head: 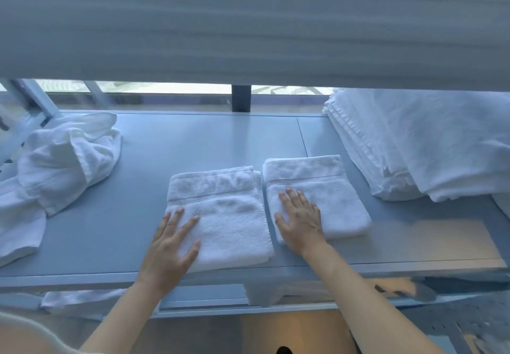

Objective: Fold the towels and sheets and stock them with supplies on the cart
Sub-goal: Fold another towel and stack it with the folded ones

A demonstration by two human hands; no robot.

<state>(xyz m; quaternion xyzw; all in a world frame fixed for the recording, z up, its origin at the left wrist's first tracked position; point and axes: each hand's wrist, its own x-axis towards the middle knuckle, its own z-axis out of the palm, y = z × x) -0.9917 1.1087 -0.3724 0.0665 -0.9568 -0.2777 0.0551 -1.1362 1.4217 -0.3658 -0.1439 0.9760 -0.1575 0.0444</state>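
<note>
Two folded white towels lie side by side on the grey worktop (138,188), their long edges almost touching. The left hand (171,243) rests flat on the near left corner of the larger towel (229,215), fingers straight and spread, grasping nothing. The right hand (300,215) lies flat on the near left part of the smaller towel (331,196), fingers likewise straight and released. Each hand covers the part of the towel beneath it, so the folds there cannot be made out.

At the left edge of the worktop sits a crumpled heap of white cloth (63,166); it is cut off by the frame, and whether it is a towel or a sheet is hard to tell. At the far right stands a stack of folded white linen (414,146), its top hidden behind the pale blind (248,22) that fills the upper half of the view and its right side cut off by the frame.

Under the blind only a thin strip of window (165,87) shows, washed out by glare, with a dark post (241,98) in the middle. Below the near edge of the worktop a lower shelf (204,293) is partly visible; more white cloth (80,297) lies there, blurred and mostly hidden. A pale sleeve (27,334) enters at the near left corner, cut off.
</note>
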